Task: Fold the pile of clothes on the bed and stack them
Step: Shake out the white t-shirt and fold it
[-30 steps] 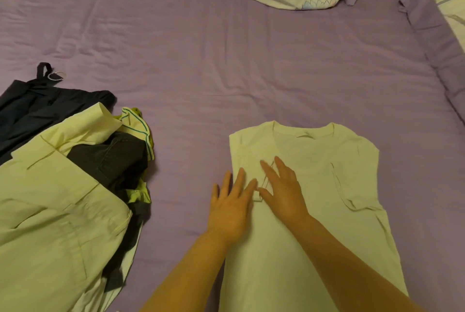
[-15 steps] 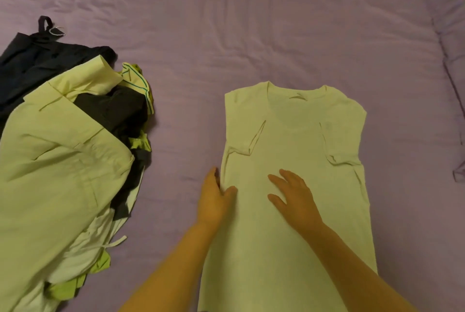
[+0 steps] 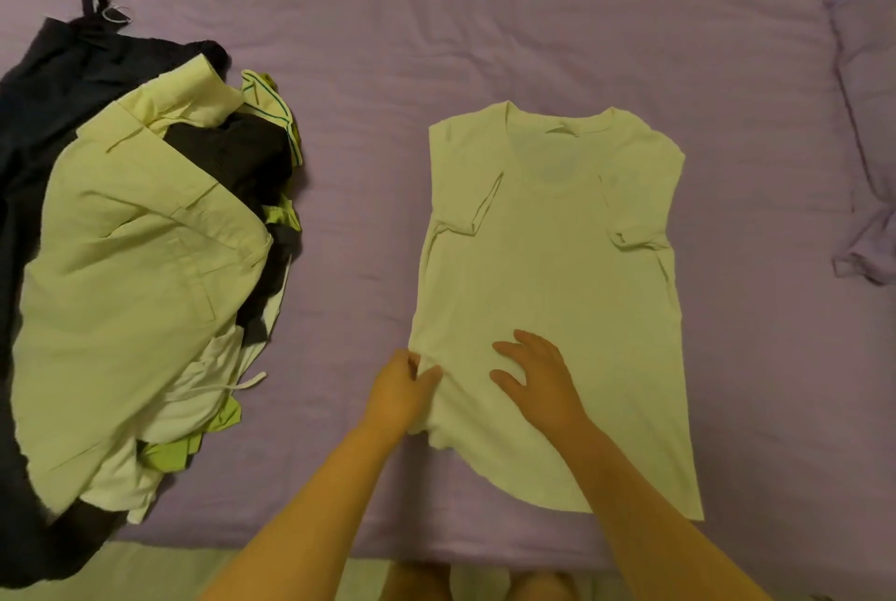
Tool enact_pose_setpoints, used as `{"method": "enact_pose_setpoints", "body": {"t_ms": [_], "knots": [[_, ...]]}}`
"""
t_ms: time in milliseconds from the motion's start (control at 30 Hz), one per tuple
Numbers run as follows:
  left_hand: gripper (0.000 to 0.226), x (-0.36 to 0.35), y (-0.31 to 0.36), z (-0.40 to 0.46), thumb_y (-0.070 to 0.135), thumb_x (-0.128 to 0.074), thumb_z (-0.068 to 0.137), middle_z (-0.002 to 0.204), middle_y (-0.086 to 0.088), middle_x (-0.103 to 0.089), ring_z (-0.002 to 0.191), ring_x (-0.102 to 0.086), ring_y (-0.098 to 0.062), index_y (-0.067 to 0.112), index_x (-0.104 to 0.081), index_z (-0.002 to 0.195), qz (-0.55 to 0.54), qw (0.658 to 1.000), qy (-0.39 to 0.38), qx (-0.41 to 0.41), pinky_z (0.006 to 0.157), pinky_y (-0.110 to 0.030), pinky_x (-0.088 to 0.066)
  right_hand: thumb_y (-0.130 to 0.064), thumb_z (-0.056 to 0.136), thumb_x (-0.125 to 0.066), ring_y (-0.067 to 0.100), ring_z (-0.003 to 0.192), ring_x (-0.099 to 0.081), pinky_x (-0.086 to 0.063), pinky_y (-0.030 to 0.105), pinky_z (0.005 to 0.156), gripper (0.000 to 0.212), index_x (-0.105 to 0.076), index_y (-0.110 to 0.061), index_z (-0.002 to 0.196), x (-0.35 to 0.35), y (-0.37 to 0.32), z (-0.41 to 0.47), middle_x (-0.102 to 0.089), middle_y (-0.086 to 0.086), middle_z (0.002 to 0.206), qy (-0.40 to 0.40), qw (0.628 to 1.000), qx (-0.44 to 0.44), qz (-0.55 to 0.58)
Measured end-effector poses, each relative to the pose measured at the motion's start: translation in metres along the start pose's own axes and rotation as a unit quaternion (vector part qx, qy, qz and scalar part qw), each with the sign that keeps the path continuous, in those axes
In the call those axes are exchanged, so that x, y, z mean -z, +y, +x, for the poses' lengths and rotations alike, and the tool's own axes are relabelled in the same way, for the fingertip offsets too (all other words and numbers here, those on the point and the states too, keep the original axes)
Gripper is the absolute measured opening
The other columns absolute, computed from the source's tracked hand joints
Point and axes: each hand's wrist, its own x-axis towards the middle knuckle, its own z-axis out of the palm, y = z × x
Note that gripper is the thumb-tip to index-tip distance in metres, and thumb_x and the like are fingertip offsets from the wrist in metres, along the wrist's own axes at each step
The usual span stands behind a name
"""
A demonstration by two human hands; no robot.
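Pinching the tee's (image 3: 552,271) left side near the hem, the left hand (image 3: 395,394) bunches cloth; the right hand (image 3: 543,382) lies flat, fingers spread, on the tee, which lies near the bed's (image 3: 485,18) front edge. A hard tug could drag out the folded-in sleeves. The pile (image 3: 136,237) runs off the left edge; its garments blur together.
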Motion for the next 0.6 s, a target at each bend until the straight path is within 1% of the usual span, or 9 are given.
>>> {"method": "enact_pose_setpoints", "body": {"t_ms": [100,167,233,300,333,400,467,533,600], "knots": [[0.029,-0.002,0.037,-0.001,0.026,-0.066,0.089,0.089,0.003,-0.051,0.082,-0.053,-0.016,0.018,-0.046,0.107,-0.123,0.992,0.024,-0.011,0.068,-0.026,-0.046,-0.027,0.093,-0.059,0.015,0.124,-0.049,-0.036,0.026,0.104,0.028,-0.062,-0.022,0.121,0.007,-0.01,-0.007,-0.056,-0.004,0.131,-0.004,0.983,-0.053,0.174],[0.028,-0.005,0.059,0.002,0.021,-0.062,0.092,0.088,-0.003,-0.053,0.073,-0.056,-0.014,0.019,-0.047,0.115,-0.208,0.978,-0.024,0.002,0.062,-0.027,-0.05,-0.03,0.095,-0.055,0.009,0.106,-0.062,-0.047,0.026,0.094,0.02,-0.066,-0.026,0.11,0.017,-0.014,-0.011,-0.066,-0.008,0.115,-0.003,0.944,-0.101,0.314],[0.021,-0.008,0.081,0.005,0.009,-0.051,0.097,0.084,-0.01,-0.059,0.061,-0.062,-0.014,0.013,-0.051,0.117,-0.319,0.942,-0.092,0.039,0.052,-0.025,-0.053,-0.036,0.097,-0.05,0.007,0.099,-0.065,-0.05,0.021,0.085,0.023,-0.068,-0.025,0.106,0.029,-0.014,-0.009,-0.071,-0.01,0.103,0.026,0.91,-0.123,0.396],[0.022,-0.012,0.099,0.012,-0.002,-0.043,0.097,0.098,-0.02,-0.064,0.075,-0.07,-0.022,0.003,-0.053,0.116,-0.421,0.894,-0.138,0.062,0.061,-0.029,-0.06,-0.037,0.096,-0.051,0.004,0.1,-0.062,-0.046,0.012,0.074,0.023,-0.063,-0.027,0.112,0.043,-0.009,-0.005,-0.067,-0.015,0.106,0.059,0.897,-0.126,0.419],[0.024,-0.015,0.106,0.018,-0.004,-0.044,0.096,0.107,-0.021,-0.064,0.087,-0.069,-0.024,0.001,-0.053,0.118,-0.43,0.89,-0.144,0.054,0.07,-0.03,-0.06,-0.034,0.094,-0.055,0.004,0.101,-0.059,-0.045,0.012,0.072,0.026,-0.057,-0.029,0.119,0.05,-0.007,-0.002,-0.061,-0.016,0.111,0.06,0.902,-0.122,0.409],[0.032,-0.023,0.114,0.029,-0.004,-0.05,0.094,0.123,-0.013,-0.059,0.106,-0.061,-0.022,0.007,-0.055,0.123,-0.315,0.939,-0.134,-0.008,0.087,-0.032,-0.056,-0.024,0.09,-0.063,0.009,0.105,-0.054,-0.044,0.013,0.071,0.047,-0.044,-0.031,0.133,0.058,0.001,0.005,-0.051,-0.012,0.116,0.038,0.917,-0.122,0.377],[0.041,-0.031,0.118,0.036,-0.006,-0.048,0.091,0.133,-0.004,-0.054,0.118,-0.052,-0.018,0.014,-0.057,0.127,-0.095,0.981,-0.11,-0.131,0.102,-0.029,-0.043,-0.015,0.09,-0.063,0.013,0.107,-0.055,-0.047,0.014,0.074,0.047,-0.047,-0.023,0.134,0.064,0.007,0.012,-0.054,-0.005,0.118,0.028,0.919,-0.132,0.371],[0.049,-0.036,0.123,0.043,-0.01,-0.048,0.087,0.134,-0.001,-0.054,0.123,-0.048,-0.016,0.015,-0.059,0.127,0.063,0.958,-0.121,-0.253,0.103,-0.016,-0.031,-0.012,0.091,-0.06,0.014,0.101,-0.061,-0.049,0.017,0.079,0.036,-0.055,-0.017,0.126,0.068,0.013,0.02,-0.063,0.002,0.116,0.038,0.909,-0.138,0.39],[0.049,-0.039,0.128,0.049,-0.011,-0.053,0.082,0.129,-0.003,-0.059,0.121,-0.051,-0.015,0.014,-0.062,0.124,0.119,0.928,-0.161,-0.316,0.098,-0.01,-0.029,-0.012,0.092,-0.059,0.016,0.099,-0.064,-0.051,0.022,0.083,0.023,-0.061,-0.018,0.114,0.072,0.016,0.027,-0.067,0.005,0.11,0.048,0.895,-0.138,0.422]]}}
